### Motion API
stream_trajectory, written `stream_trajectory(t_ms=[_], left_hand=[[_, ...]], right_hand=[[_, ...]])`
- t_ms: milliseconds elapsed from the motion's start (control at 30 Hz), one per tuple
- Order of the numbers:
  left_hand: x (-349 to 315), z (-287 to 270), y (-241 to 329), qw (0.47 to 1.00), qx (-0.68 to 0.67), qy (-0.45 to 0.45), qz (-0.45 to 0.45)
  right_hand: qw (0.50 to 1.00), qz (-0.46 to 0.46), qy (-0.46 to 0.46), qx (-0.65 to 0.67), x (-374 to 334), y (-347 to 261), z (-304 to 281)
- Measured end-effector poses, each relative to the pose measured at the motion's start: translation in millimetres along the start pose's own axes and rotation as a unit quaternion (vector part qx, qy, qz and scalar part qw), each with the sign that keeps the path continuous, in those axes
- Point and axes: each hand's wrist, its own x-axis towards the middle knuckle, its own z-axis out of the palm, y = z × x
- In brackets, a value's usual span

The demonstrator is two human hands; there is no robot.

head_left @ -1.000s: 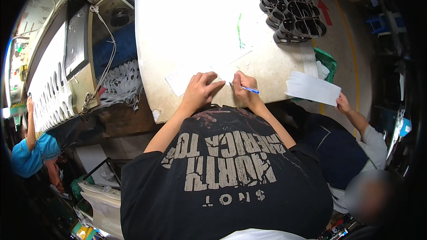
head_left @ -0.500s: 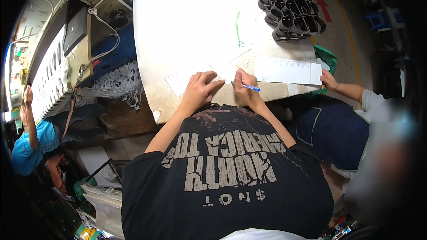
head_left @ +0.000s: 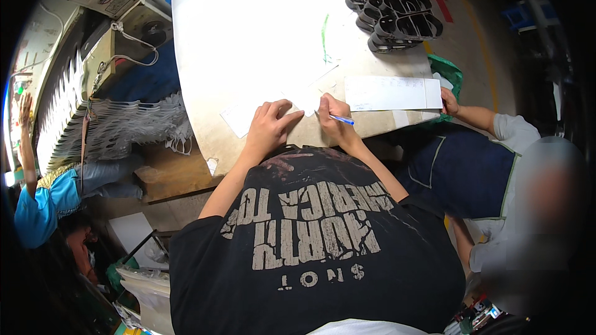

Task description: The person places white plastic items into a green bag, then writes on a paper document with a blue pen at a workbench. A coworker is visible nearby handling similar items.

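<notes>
My right hand (head_left: 336,121) is closed round a blue-and-white pen (head_left: 342,120), its fist resting on the table near a small white paper (head_left: 305,103). To its left, my left hand (head_left: 270,125) lies with fingers and thumb apart at the edge of that paper. Another white paper slip (head_left: 234,122) pokes out on the far left of this hand. At the right, a co-worker's hand (head_left: 449,101) touches the end of a long white sheet (head_left: 388,96) with faint writing on it.
A stack of black looped frames (head_left: 394,9) stands at the table's far right. The pale table (head_left: 230,37) carries a green mark. A green bag (head_left: 448,71) hangs beyond its right edge. Leftward, another person in blue (head_left: 46,205) works beside hanging white strips (head_left: 139,121).
The whole view has shifted slightly. The person in blue at the left has raised a hand higher along the white strips. My hands keep nearly the same pose at the paper.
</notes>
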Motion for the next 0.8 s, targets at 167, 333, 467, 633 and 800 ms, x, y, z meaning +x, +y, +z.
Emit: stream_trajectory(t_ms=[167,333,467,633,800], left_hand=[[-3,3,12,1.0,0.005,-0.007,-0.002],[-2,2,21,1.0,-0.001,-0.009,0.002],[-1,2,23,1.0,-0.004,-0.01,0.003],[-3,4,21,1.0,0.001,-0.023,-0.001],[-2,4,20,0.999,-0.006,-0.032,0.0]], right_hand=[[0.999,-0.019,0.033,-0.011,-5,8,-7],[0.983,0.011,0.182,0.014,-5,34,-45],[0.935,0.089,0.344,-0.005,10,70,-112],[0.888,0.101,0.44,0.088,13,88,-147],[0.899,0.109,0.425,-0.006,0,106,-132]])
